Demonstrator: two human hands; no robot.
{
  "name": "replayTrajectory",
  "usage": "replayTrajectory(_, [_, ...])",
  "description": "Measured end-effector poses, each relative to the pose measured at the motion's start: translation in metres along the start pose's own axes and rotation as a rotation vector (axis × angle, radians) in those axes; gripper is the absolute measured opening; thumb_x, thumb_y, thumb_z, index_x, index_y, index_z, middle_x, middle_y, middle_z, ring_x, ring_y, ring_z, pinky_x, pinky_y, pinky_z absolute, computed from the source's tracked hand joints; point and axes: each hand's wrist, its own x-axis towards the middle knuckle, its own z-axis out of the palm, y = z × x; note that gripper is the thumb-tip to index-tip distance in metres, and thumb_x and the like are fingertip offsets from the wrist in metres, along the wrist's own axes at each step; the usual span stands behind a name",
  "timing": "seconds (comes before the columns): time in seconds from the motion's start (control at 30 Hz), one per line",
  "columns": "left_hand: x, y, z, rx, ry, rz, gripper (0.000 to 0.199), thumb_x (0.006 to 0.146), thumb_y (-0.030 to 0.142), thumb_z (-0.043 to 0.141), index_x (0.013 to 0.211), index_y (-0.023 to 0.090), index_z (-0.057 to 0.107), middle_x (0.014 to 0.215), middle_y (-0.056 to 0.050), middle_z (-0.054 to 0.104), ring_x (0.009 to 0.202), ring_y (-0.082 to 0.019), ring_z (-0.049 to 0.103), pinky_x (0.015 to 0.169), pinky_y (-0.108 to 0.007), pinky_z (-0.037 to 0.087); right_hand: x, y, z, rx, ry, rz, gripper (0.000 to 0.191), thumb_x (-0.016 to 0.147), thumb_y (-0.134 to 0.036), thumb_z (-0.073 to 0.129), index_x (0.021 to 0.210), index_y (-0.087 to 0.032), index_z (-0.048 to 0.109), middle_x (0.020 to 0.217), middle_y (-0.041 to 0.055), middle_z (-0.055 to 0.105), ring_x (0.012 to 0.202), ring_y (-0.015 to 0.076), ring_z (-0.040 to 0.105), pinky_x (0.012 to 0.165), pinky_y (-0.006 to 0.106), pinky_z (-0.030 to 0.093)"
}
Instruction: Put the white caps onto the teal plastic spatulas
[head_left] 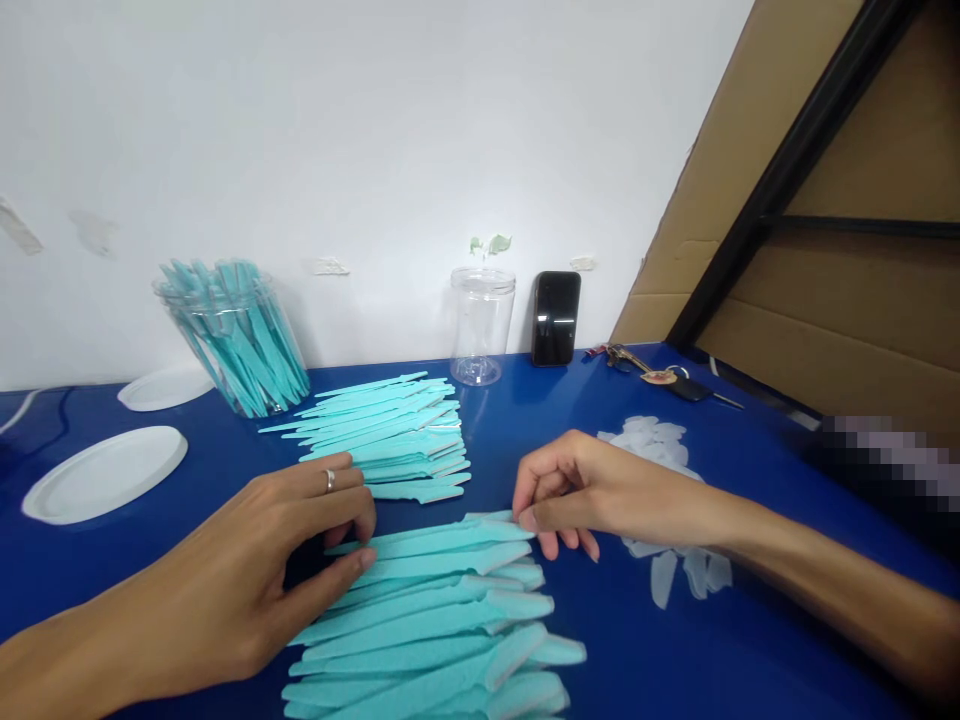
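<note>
Long teal plastic pieces with pale edges lie side by side in a near pile (420, 640), with a second pile (382, 435) behind it. My left hand (300, 540), a ring on one finger, curls over the left end of the near pile's top piece (442, 541), thumb and fingers apart. At that piece's right end my right hand (570, 495) pinches the tip between thumb and forefinger, the other fingers bent loosely. Small translucent whitish pieces (664, 575) lie partly hidden under my right wrist.
A clear jar full of teal pieces (247, 345) stands back left beside two white lids (105, 474) (166, 388). Further right along the wall are an empty clear jar (482, 325), a black phone (556, 318) and keys (675, 380). Cardboard (720, 180) borders the blue table's right.
</note>
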Motion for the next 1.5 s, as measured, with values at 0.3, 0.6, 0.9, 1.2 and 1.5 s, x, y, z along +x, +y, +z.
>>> replayTrajectory(0.3, [-0.003,-0.009,0.008,-0.037,-0.006,-0.045,0.019,0.111,0.026,0.052,0.101,0.027,0.068,0.084,0.002,0.067,0.07,-0.014,0.063,0.062,-0.027,0.05,0.001,-0.002,-0.001,-0.029,0.038,-0.01,0.019,0.09,-0.034,0.083,0.085,-0.016,0.077,0.071,0.0017,0.075,0.055,0.0108,0.06,0.051,0.021,0.049])
replayTrajectory(0.6, [-0.002,-0.007,0.01,0.038,-0.001,0.003,0.023,0.11,0.024,0.057,0.121,0.03,0.076,0.092,0.001,0.071,0.079,-0.015,0.071,0.068,-0.024,0.053,0.002,0.002,0.0,-0.382,0.214,-0.127,0.04,0.107,-0.032,0.065,0.141,-0.016,0.08,0.058,-0.0067,0.055,0.054,0.0127,0.044,0.055,0.026,0.034])
replayTrajectory(0.9, [0.001,0.006,0.009,0.003,-0.068,0.034,0.025,0.113,0.021,0.049,0.114,0.028,0.072,0.091,0.0,0.067,0.077,-0.014,0.068,0.065,-0.027,0.049,0.004,0.004,0.002,-0.402,0.175,-0.137,0.029,0.102,-0.022,0.064,0.116,-0.014,0.088,0.057,-0.006,0.051,0.053,0.0118,0.039,0.053,0.026,0.03])
replayTrajectory(1.2, [-0.005,0.001,0.015,0.001,-0.016,0.002,0.024,0.114,0.029,0.051,0.123,0.032,0.073,0.098,0.0,0.076,0.086,-0.018,0.074,0.071,-0.028,0.055,0.001,-0.001,0.005,-0.392,0.156,-0.116,0.025,0.099,-0.018,0.064,0.106,-0.013,0.088,0.056,-0.0055,0.054,0.051,0.0116,0.043,0.053,0.026,0.032])
replayTrajectory(1.5, [-0.008,-0.023,0.024,0.237,0.12,-0.123,0.036,0.116,0.046,0.048,0.126,0.032,0.079,0.104,-0.004,0.085,0.086,-0.025,0.082,0.069,-0.035,0.06,0.002,-0.002,-0.012,-0.476,0.447,-0.213,0.029,0.1,-0.032,0.063,0.103,-0.017,0.087,0.061,-0.0014,0.059,0.056,0.0155,0.049,0.057,0.029,0.036])
